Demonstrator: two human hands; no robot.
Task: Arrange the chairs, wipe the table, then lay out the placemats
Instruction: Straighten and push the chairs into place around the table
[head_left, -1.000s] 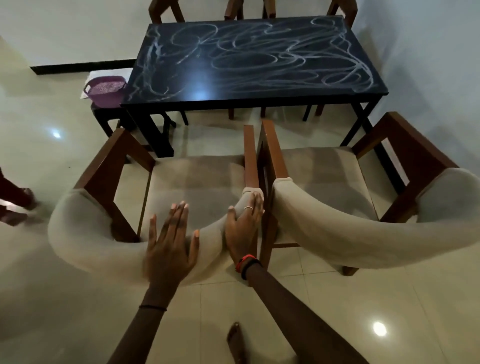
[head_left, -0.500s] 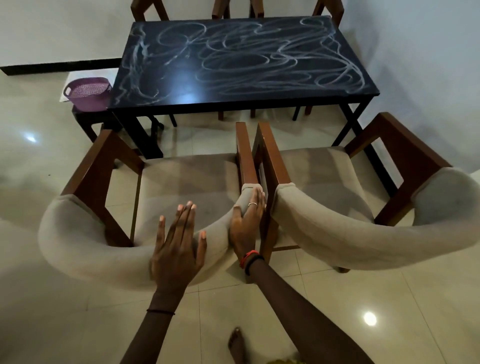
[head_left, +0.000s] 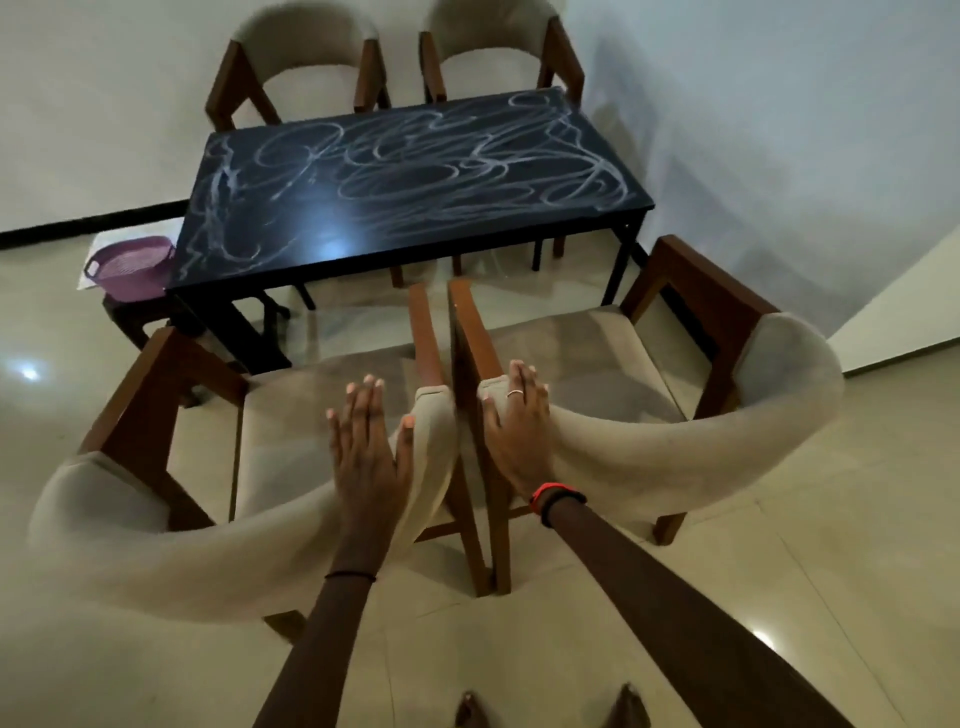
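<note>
Both hands lie flat with straight fingers, gripping nothing: the left hand (head_left: 363, 457) presses the padded back of the left chair (head_left: 156, 545), and the right hand (head_left: 517, 436) presses the right chair (head_left: 675, 457). The chairs stand side by side, near the smeared table (head_left: 415, 171) but not tucked under it. They look heavy, wood-framed and soft-backed. Pushing low on the back should slide them over the glossy floor (head_left: 831, 571). A purple basket (head_left: 132, 265) sits by the table's left end.
</note>
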